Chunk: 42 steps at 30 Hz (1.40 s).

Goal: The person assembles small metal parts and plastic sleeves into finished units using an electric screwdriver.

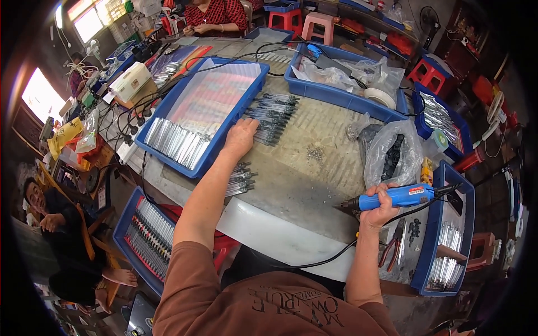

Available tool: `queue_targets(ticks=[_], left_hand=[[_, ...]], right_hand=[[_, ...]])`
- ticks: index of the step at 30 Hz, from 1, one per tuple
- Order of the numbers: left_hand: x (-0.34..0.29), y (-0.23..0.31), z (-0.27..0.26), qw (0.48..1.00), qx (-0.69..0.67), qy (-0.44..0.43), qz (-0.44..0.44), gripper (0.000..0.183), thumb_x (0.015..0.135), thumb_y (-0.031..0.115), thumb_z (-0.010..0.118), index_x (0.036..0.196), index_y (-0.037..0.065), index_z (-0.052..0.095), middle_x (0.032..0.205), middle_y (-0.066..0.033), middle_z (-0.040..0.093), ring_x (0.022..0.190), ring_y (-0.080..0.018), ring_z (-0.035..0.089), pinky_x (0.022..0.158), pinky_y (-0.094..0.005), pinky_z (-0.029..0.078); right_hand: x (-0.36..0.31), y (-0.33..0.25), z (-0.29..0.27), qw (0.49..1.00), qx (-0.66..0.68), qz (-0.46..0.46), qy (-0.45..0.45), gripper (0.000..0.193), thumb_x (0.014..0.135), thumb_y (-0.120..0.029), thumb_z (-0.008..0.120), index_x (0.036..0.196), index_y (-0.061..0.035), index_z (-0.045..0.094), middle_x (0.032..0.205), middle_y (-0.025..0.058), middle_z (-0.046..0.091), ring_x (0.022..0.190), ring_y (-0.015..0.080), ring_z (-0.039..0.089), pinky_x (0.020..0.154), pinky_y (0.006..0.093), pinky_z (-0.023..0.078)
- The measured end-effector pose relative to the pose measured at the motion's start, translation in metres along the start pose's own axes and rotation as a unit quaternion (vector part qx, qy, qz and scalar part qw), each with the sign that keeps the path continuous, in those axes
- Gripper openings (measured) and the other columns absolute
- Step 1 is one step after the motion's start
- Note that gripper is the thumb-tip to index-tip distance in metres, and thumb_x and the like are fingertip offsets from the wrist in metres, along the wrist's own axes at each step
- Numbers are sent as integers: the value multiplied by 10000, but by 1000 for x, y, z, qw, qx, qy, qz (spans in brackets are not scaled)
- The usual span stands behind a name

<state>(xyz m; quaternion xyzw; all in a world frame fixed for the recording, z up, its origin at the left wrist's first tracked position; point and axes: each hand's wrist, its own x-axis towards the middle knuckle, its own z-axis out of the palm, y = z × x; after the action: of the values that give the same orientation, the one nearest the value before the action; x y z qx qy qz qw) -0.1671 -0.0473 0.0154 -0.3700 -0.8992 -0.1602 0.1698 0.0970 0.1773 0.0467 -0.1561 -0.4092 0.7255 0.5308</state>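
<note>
Plastic stools (318,27) stood beyond your worktable (291,182) in the head view. Your right hand (379,210) gripped the blue power tool (412,195), its tip pointing left over the worktable. Your left hand (241,138), fingers curled, lay at the rows of slender parts (274,115), just beside the blue tray (168,161); whether it held any could not be determined.

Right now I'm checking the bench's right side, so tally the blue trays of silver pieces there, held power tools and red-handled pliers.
Blue trays: 2
Power tool: 1
Pliers: 1
Total: 4
</note>
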Motion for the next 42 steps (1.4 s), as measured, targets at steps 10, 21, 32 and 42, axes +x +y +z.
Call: queue_targets(ticks=[10,21,32,42], left_hand=[[5,-7,-4,998,-16,-50,26,200,750,54,471,932,112,532,897,-79,526,903,-270,493,756,-371,417],[10,-15,0,996,-13,-69,63,253,769,64,408,972,147,533,939,-84,494,927,-260,464,789,-358,385],[10,-11,1,994,-15,-70,81,242,783,85,389,994,140,496,980,-52,487,957,-238,441,795,-363,369],[-1,13,-14,993,20,-16,115,239,750,50,415,969,114,488,937,-30,521,920,-224,459,757,-360,369]], right_hand=[[0,1,0,1000,-6,-5,8,319,646,-40,525,941,0,408,676,76,453,547,171,450,562,280,408],[0,1,2,1000,-4,-1,11,311,642,-35,519,932,6,412,668,67,439,534,164,446,543,272,408],[-1,1,1,1000,-2,7,9,327,634,-32,513,943,4,410,665,73,447,534,168,446,548,273,411],[0,3,0,1000,1,11,19,341,628,-27,512,949,4,404,667,79,450,533,170,446,543,271,410]])
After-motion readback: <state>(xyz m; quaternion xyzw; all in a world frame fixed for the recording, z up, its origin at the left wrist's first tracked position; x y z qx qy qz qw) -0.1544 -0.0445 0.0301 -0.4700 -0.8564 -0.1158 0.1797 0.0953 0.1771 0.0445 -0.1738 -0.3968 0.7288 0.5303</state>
